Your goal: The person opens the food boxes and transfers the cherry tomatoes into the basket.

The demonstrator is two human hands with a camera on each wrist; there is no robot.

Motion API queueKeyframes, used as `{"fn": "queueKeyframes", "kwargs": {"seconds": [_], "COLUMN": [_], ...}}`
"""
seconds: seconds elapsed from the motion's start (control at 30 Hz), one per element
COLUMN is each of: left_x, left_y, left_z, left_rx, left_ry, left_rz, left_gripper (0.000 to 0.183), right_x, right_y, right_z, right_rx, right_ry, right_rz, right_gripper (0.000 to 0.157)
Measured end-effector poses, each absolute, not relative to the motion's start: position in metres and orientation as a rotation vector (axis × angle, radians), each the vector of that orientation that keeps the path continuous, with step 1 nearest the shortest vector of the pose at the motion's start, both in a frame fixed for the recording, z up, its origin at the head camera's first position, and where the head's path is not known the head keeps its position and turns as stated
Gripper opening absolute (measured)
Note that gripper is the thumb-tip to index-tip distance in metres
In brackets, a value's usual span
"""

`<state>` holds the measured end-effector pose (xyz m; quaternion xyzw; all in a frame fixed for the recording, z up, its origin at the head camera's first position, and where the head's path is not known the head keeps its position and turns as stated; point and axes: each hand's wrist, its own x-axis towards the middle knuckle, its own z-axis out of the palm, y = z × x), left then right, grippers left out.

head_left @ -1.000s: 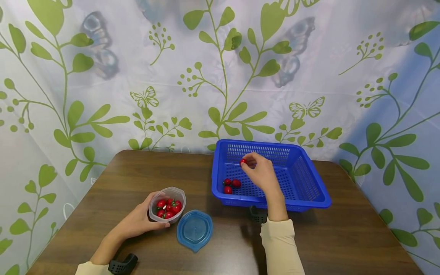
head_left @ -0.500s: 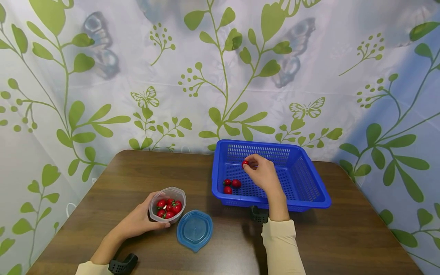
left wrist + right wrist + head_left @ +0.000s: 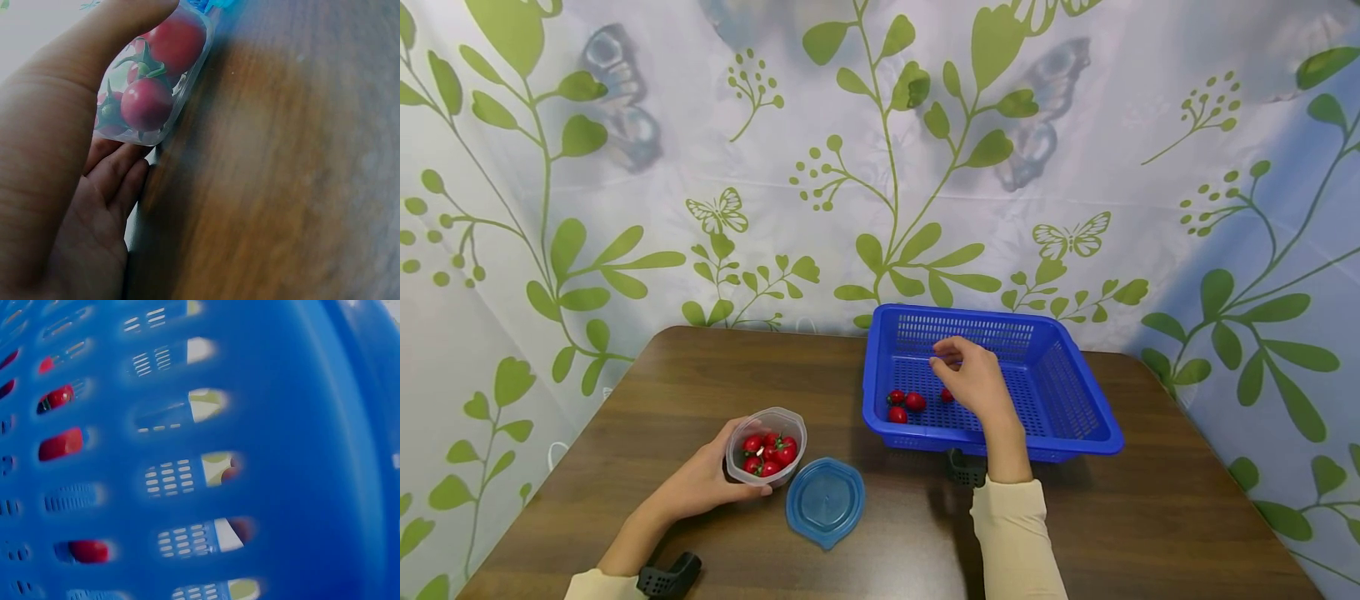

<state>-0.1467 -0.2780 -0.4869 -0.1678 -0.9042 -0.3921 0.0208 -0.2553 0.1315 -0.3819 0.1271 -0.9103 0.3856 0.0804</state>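
My left hand grips a small clear plastic container, thumb at the near side and fingers round the far side. Several cherry tomatoes with green stems lie inside it; the left wrist view shows a tomato through the clear wall. Over the blue basket hovers my right hand, fingers loosely bent and parted, with nothing between them. Just below it a cherry tomato sits on the basket floor, partly hidden by the hand. More cherry tomatoes rest in the basket's left near corner.
A blue lid lies on the brown wooden table, right beside the container. Behind the table hangs a leaf-patterned curtain. The basket's slotted wall fills the right wrist view.
The right hand has let go of its cherry tomato, which has dropped onto the basket floor; its fingers have parted. The left hand and container have stayed in place.
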Motion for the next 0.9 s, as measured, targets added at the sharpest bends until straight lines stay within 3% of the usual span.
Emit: {"fn": "queueKeyframes", "kwargs": {"seconds": [0.9], "left_x": [-0.147], "left_y": [-0.278], "left_z": [-0.486], "left_rx": [-0.512], "left_ry": [-2.807], "left_rz": [-1.229], "left_gripper": [0.097], "right_x": [-0.244], "right_y": [0.086], "right_z": [-0.374], "right_rx": [0.625], "right_ry": [-2.591], "right_rz": [1.197], "right_gripper": [0.022]}}
